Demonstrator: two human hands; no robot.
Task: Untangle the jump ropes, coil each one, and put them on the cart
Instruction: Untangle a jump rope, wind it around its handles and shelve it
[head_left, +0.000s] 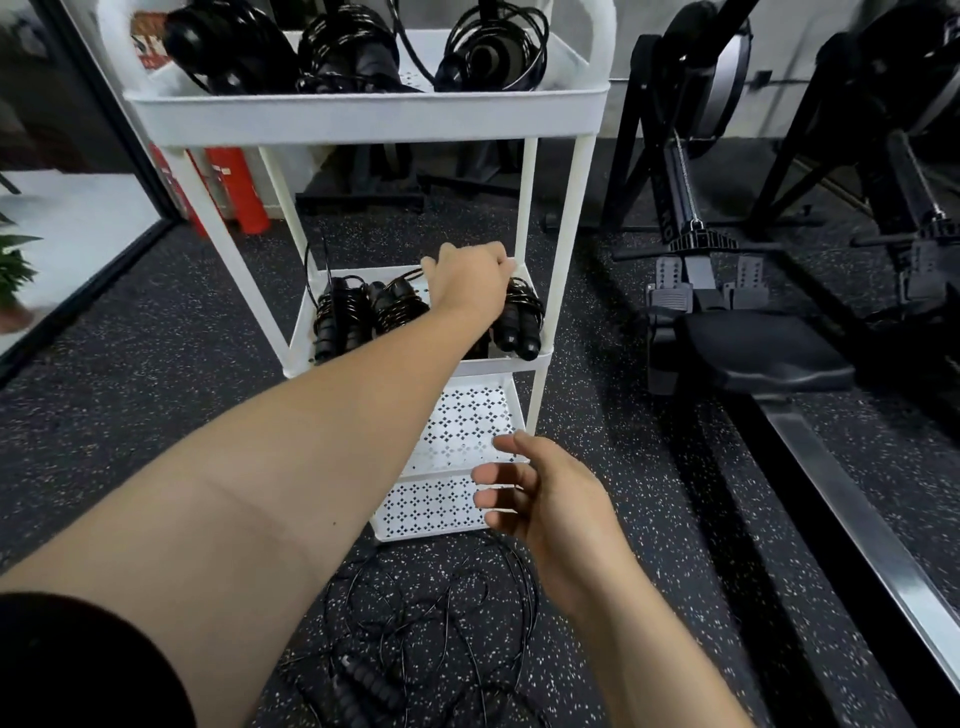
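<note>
Ropes (441, 613) lie in a messy black pile on the floor (130, 415), right at the foot of the white cart (363, 111). Two black handles (363, 680) poke out on the near side of the pile. They lie side by side, and their long way runs on a slant from far-left to near-right. The left hand (470, 283) is stretched out to the middle shelf (298, 332), up by its back edge. Its fingers curl down on the far side where they are hidden, so I cannot tell if it holds a rope, grips the rim, or holds nothing. On that shelf sit rope bundles (397, 306) on both sides of the hand, and more bundles (343, 52) sit on the top shelf. The bottom shelf (441, 512) is white with little holes. The right hand (540, 499) hangs in front of it with its fingers loose and a bit spread, holding nothing. The pile is below this hand and a little to its left, closer to the person. So the right hand is much nearer to the pile than the left one, which is well apart from it. I think the next job is to reach down for the pile. The handles look like the easy part to grab first, with fingers wrapped across their long way.
</note>
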